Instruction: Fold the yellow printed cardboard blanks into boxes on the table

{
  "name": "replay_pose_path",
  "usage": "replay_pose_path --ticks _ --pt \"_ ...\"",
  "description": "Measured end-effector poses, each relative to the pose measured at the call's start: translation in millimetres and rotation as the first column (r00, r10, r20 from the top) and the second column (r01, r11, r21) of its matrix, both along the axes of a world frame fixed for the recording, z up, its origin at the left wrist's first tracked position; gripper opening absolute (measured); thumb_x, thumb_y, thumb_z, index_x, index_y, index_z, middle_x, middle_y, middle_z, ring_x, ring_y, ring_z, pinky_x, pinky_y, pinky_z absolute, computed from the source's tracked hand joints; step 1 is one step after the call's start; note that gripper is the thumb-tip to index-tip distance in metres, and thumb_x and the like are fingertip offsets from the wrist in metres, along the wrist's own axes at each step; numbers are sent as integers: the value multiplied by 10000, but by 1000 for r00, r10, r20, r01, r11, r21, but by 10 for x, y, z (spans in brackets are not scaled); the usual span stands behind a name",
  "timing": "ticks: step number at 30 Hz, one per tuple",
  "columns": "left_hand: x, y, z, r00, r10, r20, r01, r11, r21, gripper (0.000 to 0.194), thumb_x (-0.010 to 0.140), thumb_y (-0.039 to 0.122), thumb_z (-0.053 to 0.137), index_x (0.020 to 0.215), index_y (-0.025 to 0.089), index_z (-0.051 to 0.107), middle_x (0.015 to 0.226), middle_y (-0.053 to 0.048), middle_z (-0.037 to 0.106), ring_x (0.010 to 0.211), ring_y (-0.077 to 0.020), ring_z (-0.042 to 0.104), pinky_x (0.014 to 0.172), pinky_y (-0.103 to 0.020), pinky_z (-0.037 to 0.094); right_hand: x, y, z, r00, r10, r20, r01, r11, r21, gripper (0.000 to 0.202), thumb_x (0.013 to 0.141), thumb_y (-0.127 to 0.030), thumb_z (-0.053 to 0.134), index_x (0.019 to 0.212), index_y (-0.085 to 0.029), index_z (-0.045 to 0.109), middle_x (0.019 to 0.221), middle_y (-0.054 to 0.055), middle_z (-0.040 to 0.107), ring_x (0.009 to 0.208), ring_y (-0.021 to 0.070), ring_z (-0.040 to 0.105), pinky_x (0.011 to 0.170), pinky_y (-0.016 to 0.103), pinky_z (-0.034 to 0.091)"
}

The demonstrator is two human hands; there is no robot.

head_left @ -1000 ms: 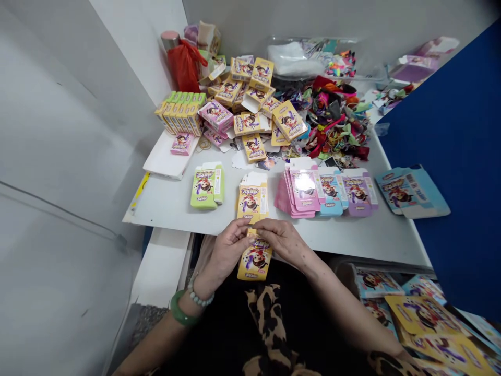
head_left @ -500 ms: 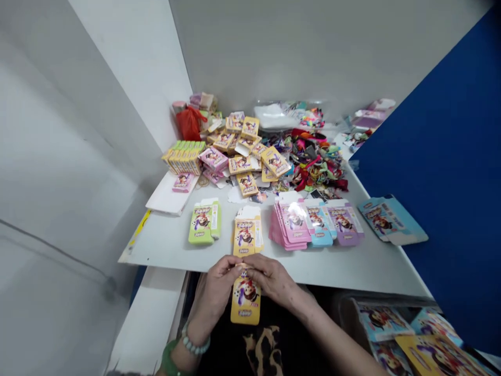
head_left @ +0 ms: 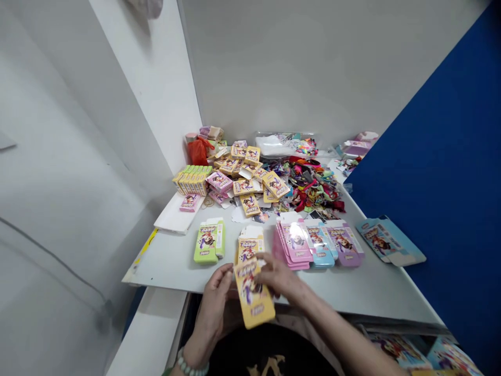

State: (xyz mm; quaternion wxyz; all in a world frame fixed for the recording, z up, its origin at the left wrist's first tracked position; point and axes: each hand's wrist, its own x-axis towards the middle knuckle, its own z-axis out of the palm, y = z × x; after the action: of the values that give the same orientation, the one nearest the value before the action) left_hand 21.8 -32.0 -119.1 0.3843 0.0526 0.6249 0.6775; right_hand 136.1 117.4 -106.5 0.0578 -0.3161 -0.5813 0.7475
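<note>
While trinkets sprawl, one carton partly hides another

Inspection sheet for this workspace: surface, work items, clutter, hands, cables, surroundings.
Surface: white table; spills, nothing seen.
Work items: yellow carton in right hand; flat cartons along the front.
Clutter: jumbled boxes and colorful bits heaped behind.
Hands: left hand at held carton's upper corner, grip unclear; right fingers over it.
Cables: one along left wall.
Surroundings: grey wall behind, blue panel right; other people, nothing seen.

both hands raised, fingers bent
</note>
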Motion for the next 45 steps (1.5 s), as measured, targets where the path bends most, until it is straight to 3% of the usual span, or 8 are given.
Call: replay_pose_path --ticks 7,15,17,21,28,39,42,45 --pt "-43 4 -15 997 -44 -65 38 995 -93 384 631 453 835 858 171 707 745 -33 701 677 -166 636 658 -274 492 -645 1285 850 811 -444 -381 501 863 61 476 766 -337 642 1217 -234 530 1006 26 711 754 145 704 677 274 567" --pt "-66 -9 -83 989 -127 -70 115 981 -153 339 619 417 816 818 169 699 694 -14 665 653 -161 621 608 -255 465 -512 308 122 972 -133 -193 181 950 254 122 722 -257 637 787 -180 705 704 16 700 659 170 651 694 318 556" --pt "-75 17 -96 991 -105 -78 92 983 -156 358 634 406 805 880 170 696 768 -20 676 653 -158 623 603 -261 468 -366 148 -34 987 -73 -145 137 856 499 160 794 -217 567 830 -194 721 810 48 732 804 214 681 814 382 566" --pt "-88 132 -200 990 -47 -135 19 979 -203 494 648 348 801 1098 185 676 1027 -60 672 640 -125 587 584 -259 454 -179 11 -343 988 -152 30 36 417 908 378 916 -201 485 1252 -149 649 1379 199 605 1302 343 542 1085 545 449" --pt "-167 378 -346 887 -163 -432 89 978 -187 334 641 215 770 974 234 759 846 -33 671 863 -252 606 821 -336 470 -190 -184 -689 924 -259 282 -194 317 928 553 938 -226 498 1459 -49 439 1412 289 540 1341 377 513 1115 555 413" --pt "-94 323 -232 916 -28 -400 -26 991 -129 337 636 275 803 962 207 750 933 -37 673 811 -205 589 778 -317 477 -169 -236 -566 956 -266 124 -32 325 945 551 937 -264 532 1468 -128 474 1529 265 440 1374 383 491 1072 567 462" --pt "-72 307 -92 981 -4 -196 1 1000 -18 275 648 348 842 810 176 702 768 -4 661 698 -159 569 707 -283 471 -125 -202 -473 978 -194 -74 155 445 882 559 941 -291 502 1483 -164 458 1448 199 557 1302 318 569 1059 502 497" --pt "-17 312 10 985 -121 127 103 985 142 430 653 410 872 969 175 701 862 -42 739 781 -208 663 760 -330 524 -91 -195 -372 984 -153 -90 171 683 710 573 922 -311 530 1481 -205 461 1287 128 684 1117 268 676 967 433 556"
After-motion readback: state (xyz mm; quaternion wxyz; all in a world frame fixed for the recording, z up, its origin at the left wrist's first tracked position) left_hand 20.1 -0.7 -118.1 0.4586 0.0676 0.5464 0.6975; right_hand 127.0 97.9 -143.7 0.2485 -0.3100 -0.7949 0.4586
